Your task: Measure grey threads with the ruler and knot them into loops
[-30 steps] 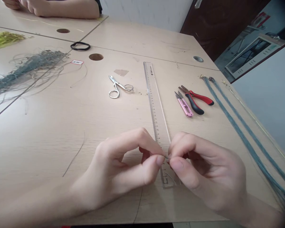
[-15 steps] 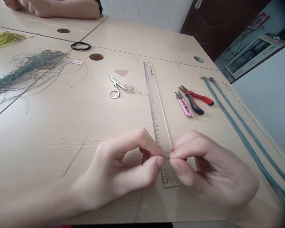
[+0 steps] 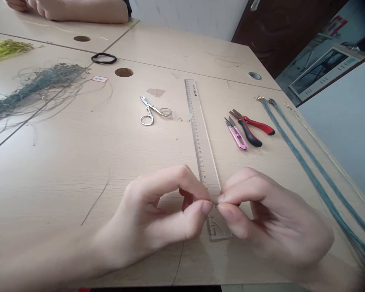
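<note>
My left hand (image 3: 161, 215) and my right hand (image 3: 270, 215) meet over the lower end of a clear plastic ruler (image 3: 205, 140). Each pinches thumb against forefinger, with the fingertips almost touching. A short bit of thin, dark thread (image 3: 215, 203) shows in the small gap between them; the rest of it is hidden by the fingers. Below my left hand, a fine dark strand (image 3: 179, 261) runs to the table's front edge; whether it joins the pinched piece I cannot tell. Another loose strand (image 3: 99, 197) lies left of my left hand.
Silver scissors (image 3: 152, 110) lie left of the ruler. Pink thread snips (image 3: 237, 134) and red-black pliers (image 3: 252, 127) lie to its right. Teal cords (image 3: 310, 174) stretch along the right edge. A tangled grey-blue bundle (image 3: 33, 87) is at left. Another person's forearm (image 3: 88, 10) rests across the table.
</note>
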### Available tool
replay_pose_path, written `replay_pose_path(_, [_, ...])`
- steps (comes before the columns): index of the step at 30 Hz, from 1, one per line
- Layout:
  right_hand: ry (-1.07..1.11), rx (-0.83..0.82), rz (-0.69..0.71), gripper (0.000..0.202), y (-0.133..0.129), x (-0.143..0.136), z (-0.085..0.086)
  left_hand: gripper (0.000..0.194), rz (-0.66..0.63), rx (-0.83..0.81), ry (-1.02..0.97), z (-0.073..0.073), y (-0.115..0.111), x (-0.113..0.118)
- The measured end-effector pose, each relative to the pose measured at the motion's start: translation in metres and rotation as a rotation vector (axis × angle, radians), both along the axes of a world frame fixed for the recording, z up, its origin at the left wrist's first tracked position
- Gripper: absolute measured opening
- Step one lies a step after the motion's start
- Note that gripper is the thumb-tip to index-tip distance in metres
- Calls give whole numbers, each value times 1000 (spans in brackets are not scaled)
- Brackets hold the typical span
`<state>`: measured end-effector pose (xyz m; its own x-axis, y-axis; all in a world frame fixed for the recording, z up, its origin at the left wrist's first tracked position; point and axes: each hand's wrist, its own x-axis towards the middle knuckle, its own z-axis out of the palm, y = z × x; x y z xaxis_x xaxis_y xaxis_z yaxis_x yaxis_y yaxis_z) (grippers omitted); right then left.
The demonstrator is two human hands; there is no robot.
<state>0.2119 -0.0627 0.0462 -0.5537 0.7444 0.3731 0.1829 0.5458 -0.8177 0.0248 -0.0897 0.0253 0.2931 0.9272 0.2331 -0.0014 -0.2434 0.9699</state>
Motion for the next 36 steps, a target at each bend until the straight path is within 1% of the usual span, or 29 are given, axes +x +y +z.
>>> replay_pose_path(6, [-20, 1, 2, 10, 0, 1, -1, 9, -4, 35, -6, 1, -3, 0])
replay_pose_path(13, [-24, 2, 1, 9, -1, 1, 1, 9, 5, 11, 4, 1, 2, 2])
replay_pose_path(22, [-22, 9, 22, 9, 2, 0, 2, 8, -11, 8, 1, 0, 0, -1])
replay_pose_path(36, [-32, 21, 18, 10, 2, 1, 4, 9, -10, -5, 15, 1, 0, 0])
